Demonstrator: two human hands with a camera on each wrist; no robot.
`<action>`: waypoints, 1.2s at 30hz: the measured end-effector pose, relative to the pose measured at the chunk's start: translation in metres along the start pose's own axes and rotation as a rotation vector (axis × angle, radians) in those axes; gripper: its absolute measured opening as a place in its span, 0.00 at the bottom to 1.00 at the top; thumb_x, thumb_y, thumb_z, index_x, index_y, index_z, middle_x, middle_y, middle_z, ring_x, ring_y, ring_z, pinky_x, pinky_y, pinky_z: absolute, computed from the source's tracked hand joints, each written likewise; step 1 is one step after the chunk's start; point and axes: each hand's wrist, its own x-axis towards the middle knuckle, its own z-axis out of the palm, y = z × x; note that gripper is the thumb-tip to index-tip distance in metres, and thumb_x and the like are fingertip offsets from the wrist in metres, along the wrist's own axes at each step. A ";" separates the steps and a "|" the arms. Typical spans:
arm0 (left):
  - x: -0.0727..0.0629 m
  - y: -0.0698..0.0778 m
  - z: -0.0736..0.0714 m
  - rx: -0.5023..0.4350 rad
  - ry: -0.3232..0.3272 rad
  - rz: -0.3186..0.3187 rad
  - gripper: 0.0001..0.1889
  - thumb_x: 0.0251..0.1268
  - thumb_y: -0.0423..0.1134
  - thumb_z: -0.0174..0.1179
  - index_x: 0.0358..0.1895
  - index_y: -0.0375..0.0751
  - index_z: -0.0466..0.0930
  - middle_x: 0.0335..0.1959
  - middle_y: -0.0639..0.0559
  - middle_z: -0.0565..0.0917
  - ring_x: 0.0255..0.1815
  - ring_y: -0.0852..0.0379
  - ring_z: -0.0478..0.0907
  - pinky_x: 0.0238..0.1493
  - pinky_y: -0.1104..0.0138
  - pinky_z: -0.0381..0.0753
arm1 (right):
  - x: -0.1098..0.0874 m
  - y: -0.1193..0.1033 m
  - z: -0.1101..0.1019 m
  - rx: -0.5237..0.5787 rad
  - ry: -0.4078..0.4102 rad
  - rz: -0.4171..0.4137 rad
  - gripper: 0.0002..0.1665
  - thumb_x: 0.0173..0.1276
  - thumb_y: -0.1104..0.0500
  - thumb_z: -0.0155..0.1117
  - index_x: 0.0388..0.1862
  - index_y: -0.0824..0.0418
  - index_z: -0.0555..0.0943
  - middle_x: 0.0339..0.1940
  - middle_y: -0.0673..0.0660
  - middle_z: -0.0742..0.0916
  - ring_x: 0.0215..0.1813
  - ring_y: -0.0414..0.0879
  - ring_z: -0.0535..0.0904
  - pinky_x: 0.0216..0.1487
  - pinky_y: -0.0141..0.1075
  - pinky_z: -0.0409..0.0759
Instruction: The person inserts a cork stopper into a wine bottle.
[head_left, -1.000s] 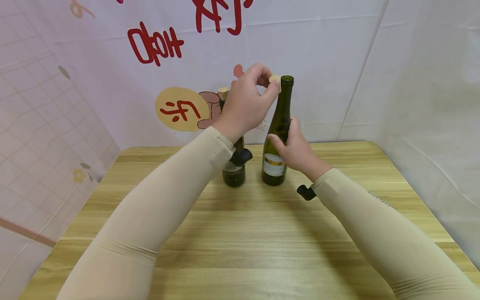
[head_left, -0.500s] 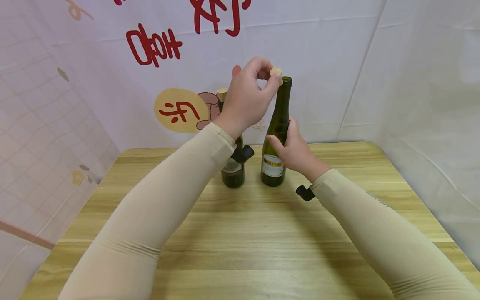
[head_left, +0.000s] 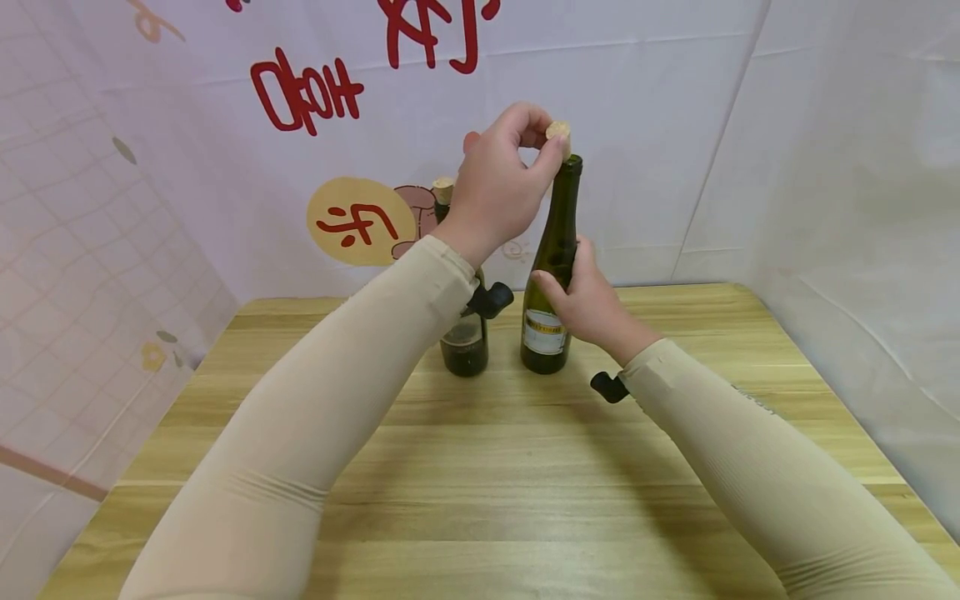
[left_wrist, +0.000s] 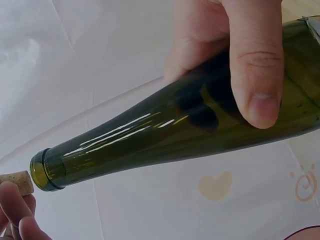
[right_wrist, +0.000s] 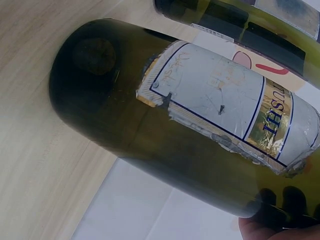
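Left hand (head_left: 498,179) pinches a cork (head_left: 559,137), just raised from beside the mouth to its rim, nearly aligned but unseated; below it, right hand (head_left: 588,304) grips the green wine bottle (head_left: 562,217).

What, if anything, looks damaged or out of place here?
The label on the bottle in the right hand looks damaged: its edges are torn and ragged, and its face is scuffed. I see no spill, and both bottles stand upright.
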 end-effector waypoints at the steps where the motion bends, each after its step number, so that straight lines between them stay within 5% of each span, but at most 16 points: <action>1: 0.000 0.000 0.000 0.004 -0.002 -0.006 0.11 0.82 0.46 0.56 0.58 0.47 0.78 0.52 0.57 0.84 0.40 0.60 0.79 0.42 0.69 0.76 | 0.000 0.000 0.000 -0.002 0.002 0.001 0.48 0.82 0.42 0.56 0.82 0.60 0.42 0.67 0.65 0.74 0.67 0.60 0.77 0.70 0.60 0.74; 16: 0.007 -0.001 0.005 0.036 -0.010 -0.020 0.11 0.82 0.48 0.55 0.57 0.49 0.78 0.52 0.58 0.85 0.52 0.65 0.79 0.42 0.67 0.71 | 0.000 0.001 0.000 0.015 0.002 -0.015 0.47 0.82 0.43 0.56 0.82 0.60 0.42 0.66 0.65 0.75 0.66 0.60 0.77 0.70 0.61 0.74; 36: 0.010 0.000 0.006 0.052 -0.050 -0.031 0.12 0.83 0.48 0.55 0.58 0.48 0.77 0.53 0.57 0.84 0.54 0.63 0.78 0.49 0.71 0.74 | -0.001 0.000 0.000 0.019 -0.008 -0.003 0.47 0.82 0.43 0.55 0.82 0.60 0.42 0.66 0.64 0.74 0.65 0.60 0.78 0.70 0.60 0.74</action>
